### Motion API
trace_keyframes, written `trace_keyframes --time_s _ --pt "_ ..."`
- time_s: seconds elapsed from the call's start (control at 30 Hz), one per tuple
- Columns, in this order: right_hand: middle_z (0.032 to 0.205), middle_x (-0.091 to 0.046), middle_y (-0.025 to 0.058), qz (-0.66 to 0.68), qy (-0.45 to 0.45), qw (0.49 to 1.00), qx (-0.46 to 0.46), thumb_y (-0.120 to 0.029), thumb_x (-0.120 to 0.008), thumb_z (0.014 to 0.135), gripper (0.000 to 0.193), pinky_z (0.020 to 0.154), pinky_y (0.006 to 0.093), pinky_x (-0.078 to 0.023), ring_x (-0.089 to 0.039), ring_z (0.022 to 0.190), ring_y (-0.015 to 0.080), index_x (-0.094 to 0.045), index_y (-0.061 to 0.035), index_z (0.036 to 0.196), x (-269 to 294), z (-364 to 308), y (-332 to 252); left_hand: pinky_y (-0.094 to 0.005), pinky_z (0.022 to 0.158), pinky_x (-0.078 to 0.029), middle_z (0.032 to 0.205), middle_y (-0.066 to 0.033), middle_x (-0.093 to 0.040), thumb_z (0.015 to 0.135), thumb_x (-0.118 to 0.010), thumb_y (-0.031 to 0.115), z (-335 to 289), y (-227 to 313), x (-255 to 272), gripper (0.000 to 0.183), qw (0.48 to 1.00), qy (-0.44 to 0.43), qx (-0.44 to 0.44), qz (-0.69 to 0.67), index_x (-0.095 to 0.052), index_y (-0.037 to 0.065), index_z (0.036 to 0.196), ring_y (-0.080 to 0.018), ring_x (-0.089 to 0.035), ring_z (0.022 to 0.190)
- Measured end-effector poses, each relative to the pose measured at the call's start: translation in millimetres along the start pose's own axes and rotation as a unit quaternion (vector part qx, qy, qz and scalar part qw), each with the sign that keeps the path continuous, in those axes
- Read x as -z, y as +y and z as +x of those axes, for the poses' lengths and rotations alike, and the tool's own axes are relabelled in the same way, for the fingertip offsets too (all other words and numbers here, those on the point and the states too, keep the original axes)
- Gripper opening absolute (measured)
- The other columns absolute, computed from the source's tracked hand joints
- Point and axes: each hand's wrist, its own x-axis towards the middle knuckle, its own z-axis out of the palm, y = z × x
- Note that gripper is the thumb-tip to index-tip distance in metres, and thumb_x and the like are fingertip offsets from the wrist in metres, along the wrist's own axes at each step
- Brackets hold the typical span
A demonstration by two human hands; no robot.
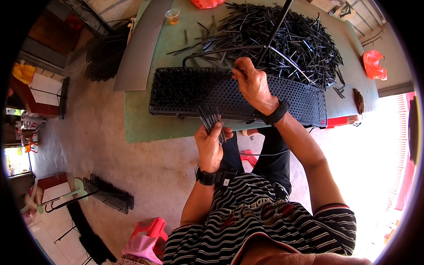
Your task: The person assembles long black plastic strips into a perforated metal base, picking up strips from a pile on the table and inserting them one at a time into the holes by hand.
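Observation:
My left hand (210, 143) is closed round a bundle of thin black sticks (211, 118), their tips fanned toward the near edge of a long black perforated panel (287, 95). The panel lies along the table's near side. Its left part is densely filled with dark upright pieces (176, 86); rows of open round holes show in its middle and right. Just over the panel's middle, my right hand (252, 84) has its fingertips pinched together. Whatever is between them is too small and blurred to make out.
A large heap of loose black sticks (291, 42) covers the far side of the green table (145, 126). A black metal bar frame (264, 53) rises behind the panel. A grey perforated sheet (139, 53), a plastic cup (172, 17) and red bags (374, 65) lie around. Red stools (152, 232) stand below.

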Motion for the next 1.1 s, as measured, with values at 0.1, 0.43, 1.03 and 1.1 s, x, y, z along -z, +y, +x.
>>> trace_keyframes --time_s 0.1,0.43,1.03,1.1 --pt "0.08 -0.063 0.0171 -0.095 -0.037 0.994 0.028 0.0 -0.055 0.084 0.012 0.056 0.0317 -0.051 -0.066 0.065 0.0221 -0.052 0.0008 0.095 2 0 2 -0.0316 0.053 -0.054 0.079 -0.0072 -0.062 0.084 -0.06 0.006 0 3 1 0.012 1.0 0.014 0.015 0.001 -0.061 0.0 0.094 -0.0192 -0.063 0.062" --pt "0.064 -0.063 0.0084 0.1 -0.288 0.925 -0.226 -0.014 -0.067 0.079 0.021 0.042 0.0218 -0.044 -0.056 0.047 0.0097 -0.064 0.0062 0.084 16 -19 -28 -0.0317 0.053 -0.054 0.082 -0.0089 -0.063 0.082 -0.062 0.004 3 4 -7 0.011 0.999 0.016 0.025 -0.03 -0.06 0.001 0.092 -0.0204 -0.064 0.064" --pt "0.074 -0.063 0.0174 0.033 0.051 0.997 -0.049 0.0 -0.049 0.085 0.02 0.054 0.0292 -0.051 -0.067 0.068 0.0239 -0.047 -0.0002 0.105 11 -5 -8 -0.0293 0.053 -0.05 0.082 -0.0082 -0.062 0.085 -0.059 0.006 3 0 -8 0.015 1.0 0.005 -0.022 0.021 -0.059 -0.001 0.099 -0.0172 -0.061 0.06" --pt "0.074 -0.063 0.0172 0.013 0.045 0.998 -0.05 0.001 -0.05 0.084 0.019 0.055 0.0325 -0.05 -0.066 0.066 0.0271 -0.049 -0.0005 0.103 10 -6 -5 -0.0292 0.053 -0.05 0.081 -0.0079 -0.061 0.085 -0.06 0.006 2 2 -9 0.015 1.0 0.006 -0.011 0.016 -0.059 -0.002 0.097 -0.0169 -0.06 0.06"
